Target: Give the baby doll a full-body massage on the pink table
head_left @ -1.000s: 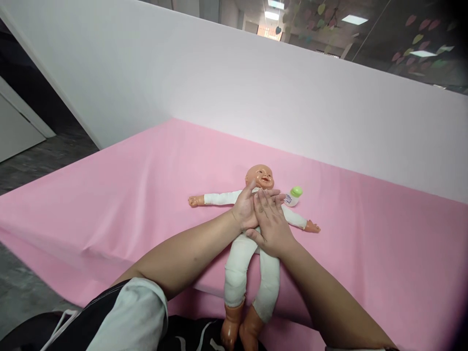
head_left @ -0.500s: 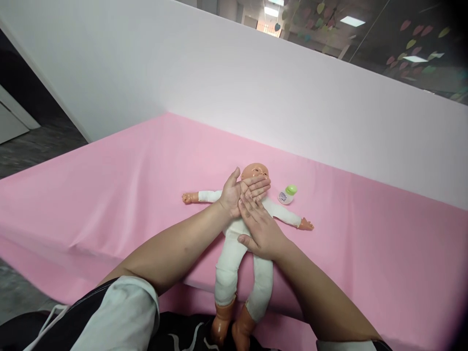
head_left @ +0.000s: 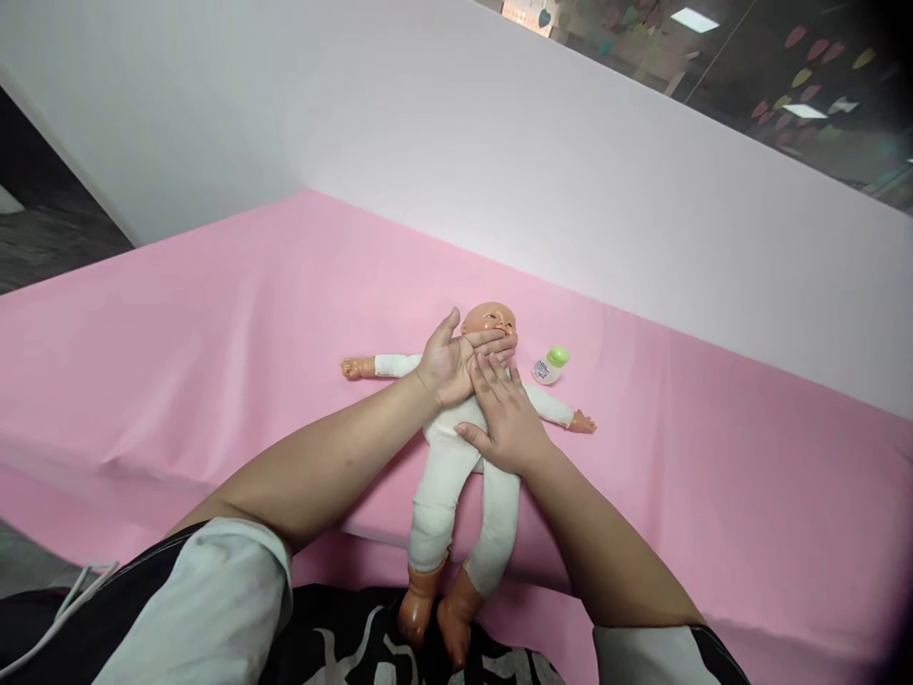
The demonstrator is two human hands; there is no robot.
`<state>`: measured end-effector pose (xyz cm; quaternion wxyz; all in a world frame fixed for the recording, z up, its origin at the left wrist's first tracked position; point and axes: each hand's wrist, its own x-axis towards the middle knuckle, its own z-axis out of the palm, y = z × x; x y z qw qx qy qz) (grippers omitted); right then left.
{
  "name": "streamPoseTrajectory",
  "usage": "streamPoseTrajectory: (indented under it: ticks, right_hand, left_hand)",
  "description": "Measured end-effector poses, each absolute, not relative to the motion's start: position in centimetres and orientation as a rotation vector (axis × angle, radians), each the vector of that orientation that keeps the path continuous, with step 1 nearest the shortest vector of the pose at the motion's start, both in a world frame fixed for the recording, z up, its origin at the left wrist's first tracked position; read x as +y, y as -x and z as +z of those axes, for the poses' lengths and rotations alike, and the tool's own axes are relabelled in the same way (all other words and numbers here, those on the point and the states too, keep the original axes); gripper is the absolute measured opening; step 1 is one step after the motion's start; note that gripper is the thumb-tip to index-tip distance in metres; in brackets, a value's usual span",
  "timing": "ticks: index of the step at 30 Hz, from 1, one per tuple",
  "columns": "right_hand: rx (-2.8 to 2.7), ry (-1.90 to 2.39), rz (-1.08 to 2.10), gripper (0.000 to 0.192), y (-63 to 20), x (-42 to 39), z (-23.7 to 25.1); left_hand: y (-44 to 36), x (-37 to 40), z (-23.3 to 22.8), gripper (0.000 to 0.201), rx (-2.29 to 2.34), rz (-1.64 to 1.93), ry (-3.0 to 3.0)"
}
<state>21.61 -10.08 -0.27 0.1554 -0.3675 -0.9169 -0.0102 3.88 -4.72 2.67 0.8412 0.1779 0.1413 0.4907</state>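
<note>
Doll (head_left: 456,457) is lying face up on the pink sheet (head_left: 214,323), arms stretched out to either side, legs pointing back toward the person, with its brown feet hanging past the near edge of the sheet. Can't see much of the chest, since both hands are on top of it. The left hand (head_left: 451,360) lies flat across the upper chest with fingers spread open, and its fingertips cover the chin and mouth, so only the top half of the head shows. The right hand (head_left: 503,419) rests flat on the belly, fingers straight and loose, tips overlapping the left hand; neither is gripping anything.

Just beside the doll's far arm, not touching it, a small white bottle (head_left: 548,365) with a green cap lies tipped over. It has a label with some dark print, way too small to read.

White partition wall (head_left: 499,162) behind.
</note>
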Motion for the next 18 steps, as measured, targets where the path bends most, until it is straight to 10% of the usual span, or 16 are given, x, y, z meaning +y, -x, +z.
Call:
streamPoseTrajectory:
  ticks: [18]
  right_hand:
    - [-2.61, 0.951, -0.021, 0.1, -21.4, -10.1, -0.3]
  left_hand:
    - [-5.3, -5.4, 1.6, 0.085, 0.298, 0.939, -0.508]
